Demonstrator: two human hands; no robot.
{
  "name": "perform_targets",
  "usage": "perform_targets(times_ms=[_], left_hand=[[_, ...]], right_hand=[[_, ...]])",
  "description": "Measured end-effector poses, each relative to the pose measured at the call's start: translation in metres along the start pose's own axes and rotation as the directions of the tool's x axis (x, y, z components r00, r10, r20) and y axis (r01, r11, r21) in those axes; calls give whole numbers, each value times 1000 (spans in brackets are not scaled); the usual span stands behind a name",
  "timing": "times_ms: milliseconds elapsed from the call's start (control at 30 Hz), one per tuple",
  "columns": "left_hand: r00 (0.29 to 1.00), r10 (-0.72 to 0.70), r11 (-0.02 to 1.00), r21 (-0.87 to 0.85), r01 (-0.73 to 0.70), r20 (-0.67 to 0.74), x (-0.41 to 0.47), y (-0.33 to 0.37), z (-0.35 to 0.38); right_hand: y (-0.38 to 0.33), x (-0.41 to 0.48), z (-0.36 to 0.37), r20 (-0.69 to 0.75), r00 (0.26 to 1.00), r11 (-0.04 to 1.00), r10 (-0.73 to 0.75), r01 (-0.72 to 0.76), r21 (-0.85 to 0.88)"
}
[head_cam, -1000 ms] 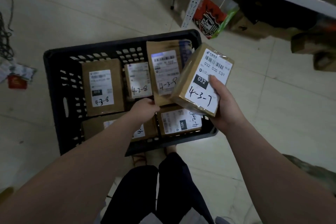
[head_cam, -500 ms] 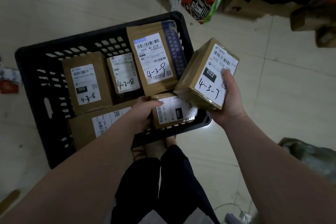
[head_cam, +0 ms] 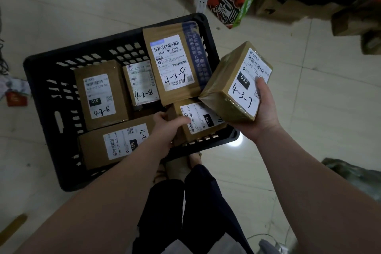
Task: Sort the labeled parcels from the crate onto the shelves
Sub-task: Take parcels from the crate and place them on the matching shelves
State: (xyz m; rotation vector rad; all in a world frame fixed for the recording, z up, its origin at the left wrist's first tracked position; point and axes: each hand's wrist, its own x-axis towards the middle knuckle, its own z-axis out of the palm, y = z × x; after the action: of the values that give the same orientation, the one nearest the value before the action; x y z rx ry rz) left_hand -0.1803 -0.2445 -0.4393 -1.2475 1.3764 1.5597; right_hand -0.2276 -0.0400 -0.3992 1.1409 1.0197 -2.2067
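Although the right hand (head_cam: 261,109) grips the taped brown box marked 4-3-7 (head_cam: 231,88) at the right edge of the black plastic crate (head_cam: 41,64), five parcels (head_cam: 101,97) lie inside (sorting seems early); the left hand (head_cam: 167,128) clasps the small brown parcel (head_cam: 202,121) there.

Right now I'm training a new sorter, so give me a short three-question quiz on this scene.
1. True or false: the right hand holds the parcel marked 4-3-7.
2. Which parcel in the crate lies between 4-3-8 and 4-3-9? A) 4-2-8 B) 4-3-7 C) 5-1-2
3. Fill in: the left hand grips a small parcel tagged ___.
Key: 1 true; 2 A; 3 15H.
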Motion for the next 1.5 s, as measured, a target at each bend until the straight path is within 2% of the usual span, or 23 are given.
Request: perform_targets(times_ms=[133, 333, 533, 600, 767, 900, 1000, 1133, 1233, 1400, 1500], left_hand=[[999, -27, 998, -58, 25, -30, -25, 7, -3], [999, 33, 999, 1, -33, -42, -75, 34, -21], [991, -30, 999, 42, 25, 127, -139, 67, -60], [992, 7, 994, 112, -21, 129, -156, 80, -75], [970, 145, 971, 159, -177, 197, -196, 125, -99], [928, 260, 940, 151, -306, 267, -226, 152, -101], [883, 356, 916, 73, -394, 306, -241, 163, -93], [834, 458, 887, -94, -453, 308, -251, 167, -69], [805, 479, 876, -130, -465, 350, -259, 163, -45], [794, 420, 893, -44, -448, 440, -274, 156, -8], [783, 412, 866, 66, -496, 466, -284, 151, 18]], right_hand=[[-3, -16, 3, -18, 1000, 1000, 12, -12, -16], [-10, -58, 25, 8, 1000, 999, -21, 20, 41], [-9, -101, 55, 75, 994, 994, -73, 67, 81], [-11, -117, 64, 97, 990, 991, -101, 92, 100], [-15, -155, 83, 189, 965, 977, -181, 155, 146], [-24, -182, 95, 326, 920, 963, -217, 147, 224], [-33, -200, 93, 369, 890, 948, -267, 175, 265], [-42, -223, 81, 350, 877, 924, -329, 221, 312], [-47, -237, 68, 313, 875, 904, -368, 258, 340], [-58, -254, 44, 237, 879, 877, -413, 314, 364], [-67, -264, 33, 203, 873, 875, -443, 372, 310]])
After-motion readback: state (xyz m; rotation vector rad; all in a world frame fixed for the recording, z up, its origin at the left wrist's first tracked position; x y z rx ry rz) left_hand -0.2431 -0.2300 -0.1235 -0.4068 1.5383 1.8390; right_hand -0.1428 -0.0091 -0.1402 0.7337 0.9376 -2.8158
